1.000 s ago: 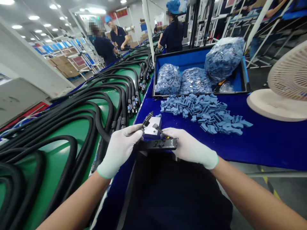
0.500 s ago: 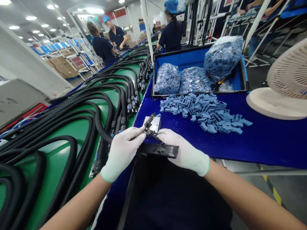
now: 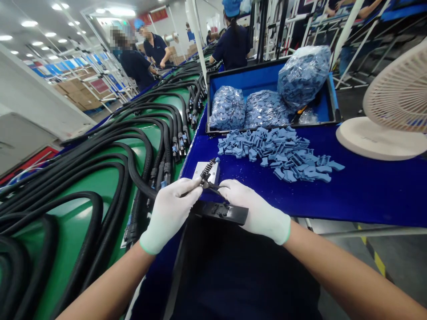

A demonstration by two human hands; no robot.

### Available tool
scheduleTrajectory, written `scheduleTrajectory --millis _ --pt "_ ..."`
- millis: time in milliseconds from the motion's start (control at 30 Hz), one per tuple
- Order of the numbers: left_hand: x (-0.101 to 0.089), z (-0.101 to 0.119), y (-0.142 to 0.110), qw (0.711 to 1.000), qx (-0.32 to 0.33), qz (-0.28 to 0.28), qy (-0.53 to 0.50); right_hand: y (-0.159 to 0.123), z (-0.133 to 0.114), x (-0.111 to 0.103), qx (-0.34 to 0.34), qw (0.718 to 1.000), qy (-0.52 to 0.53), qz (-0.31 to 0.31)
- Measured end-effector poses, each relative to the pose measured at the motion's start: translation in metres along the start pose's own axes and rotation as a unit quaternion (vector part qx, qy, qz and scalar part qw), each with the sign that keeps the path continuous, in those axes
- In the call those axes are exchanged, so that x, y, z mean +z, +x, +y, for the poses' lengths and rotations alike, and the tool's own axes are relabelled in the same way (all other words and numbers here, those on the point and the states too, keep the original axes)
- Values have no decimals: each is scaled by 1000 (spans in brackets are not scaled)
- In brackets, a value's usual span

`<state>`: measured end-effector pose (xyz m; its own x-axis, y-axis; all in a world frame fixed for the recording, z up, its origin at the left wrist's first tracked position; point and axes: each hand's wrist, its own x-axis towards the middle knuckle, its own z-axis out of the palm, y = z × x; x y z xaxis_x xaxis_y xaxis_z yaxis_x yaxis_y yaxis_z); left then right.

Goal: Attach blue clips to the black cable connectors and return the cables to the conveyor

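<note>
"Well, what does the left hand (image 3: 170, 215) do?"

"Gloved and closed, it grips a black spring-wound connector (image 3: 208, 171); the gloved right hand (image 3: 253, 211), also closed, pinches its dark tip (image 3: 211, 186)."

"And its position?"

"Above a black plastic strip (image 3: 220, 212), just beside a white block (image 3: 200, 171), at the edge of a blue-topped bench (image 3: 367, 195)."

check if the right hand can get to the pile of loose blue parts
Probably yes: the gloved right hand lies near the pile of loose blue parts, with only blue table top between them, though it is busy at the small black part.
</note>
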<state>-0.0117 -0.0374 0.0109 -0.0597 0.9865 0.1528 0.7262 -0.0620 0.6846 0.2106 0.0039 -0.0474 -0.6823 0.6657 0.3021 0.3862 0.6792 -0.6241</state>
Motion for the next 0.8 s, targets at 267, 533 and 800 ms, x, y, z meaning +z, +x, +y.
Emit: scheduleTrajectory --millis 267,533,800 --pt "1 -17 59 898 -90 -235 -361 2 7 1 39 999 -2 14" --pt "4 -4 63 972 -68 -131 -184 6 26 1 40 999 18 3" --pt "7 19 64 997 -25 -60 -43 17 37 13 67 997 4 40"
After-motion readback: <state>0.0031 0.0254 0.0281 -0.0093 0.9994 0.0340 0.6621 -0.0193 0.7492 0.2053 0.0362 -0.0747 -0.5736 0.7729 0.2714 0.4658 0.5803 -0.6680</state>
